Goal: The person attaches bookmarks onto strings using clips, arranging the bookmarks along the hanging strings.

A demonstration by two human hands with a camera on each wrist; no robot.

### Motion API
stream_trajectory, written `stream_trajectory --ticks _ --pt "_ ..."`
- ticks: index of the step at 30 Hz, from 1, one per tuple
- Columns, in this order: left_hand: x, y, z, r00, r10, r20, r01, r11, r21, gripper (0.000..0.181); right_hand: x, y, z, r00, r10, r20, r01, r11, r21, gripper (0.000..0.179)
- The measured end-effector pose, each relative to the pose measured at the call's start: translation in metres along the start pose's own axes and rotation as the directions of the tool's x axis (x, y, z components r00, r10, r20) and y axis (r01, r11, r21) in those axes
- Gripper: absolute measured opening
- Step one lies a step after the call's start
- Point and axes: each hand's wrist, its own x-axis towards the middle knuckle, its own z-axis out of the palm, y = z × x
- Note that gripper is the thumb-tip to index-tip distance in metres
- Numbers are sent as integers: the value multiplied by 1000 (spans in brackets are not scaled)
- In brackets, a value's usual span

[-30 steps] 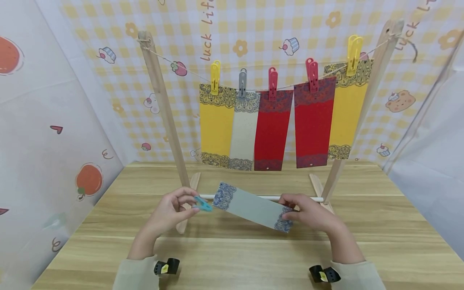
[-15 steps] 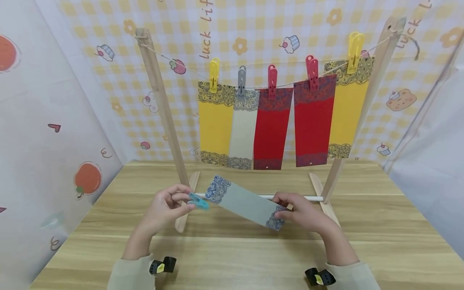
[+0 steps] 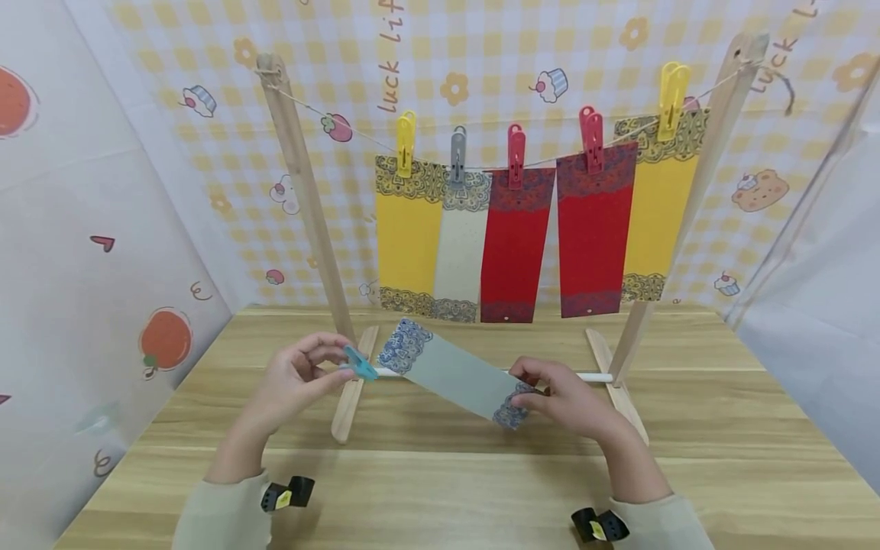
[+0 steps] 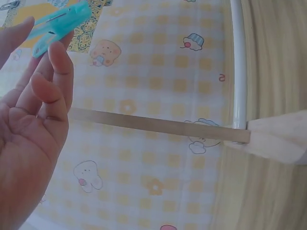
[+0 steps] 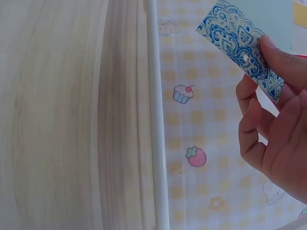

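Between thumb and fingers, my left hand (image 3: 297, 380) pinches a turquoise clothespin (image 3: 360, 363); the left wrist view shows the same clothespin (image 4: 61, 25) lying across the fingertips. My right hand (image 3: 565, 397) grips a pale blue card (image 3: 454, 374) by its patterned right end. That card is tilted, its left end raised and close to the clothespin. A small hole shows in the card's blue patterned end (image 5: 240, 45) in the right wrist view. Above both hands, a string line holds yellow (image 3: 409, 241), pale grey (image 3: 462, 256) and red (image 3: 517, 248) cards under clothespins.
The line is tied between two wooden posts, a left post (image 3: 305, 191) and a right post (image 3: 715, 130). A white rod (image 3: 594, 377) joins their feet low over the wooden table (image 3: 440, 489). A checked cloth (image 3: 474, 46) hangs behind.
Both hands have moved left and slightly up, the left hand with the clothespin, the right with the card. The hanging cards stay in place.
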Motion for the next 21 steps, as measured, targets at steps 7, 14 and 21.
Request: stream_trajectory --ticks 7,14,21 --pt "5 10 -9 998 3 -58 2 997 79 29 5 -3 5 999 -15 -28 17 998 68 9" --pt "11 27 -14 993 23 -120 -11 995 98 33 14 -7 13 997 -20 -76 30 990 135 9" --pt "19 39 -17 986 43 -161 -20 990 139 38 24 -15 20 994 -29 -103 45 986 160 10"
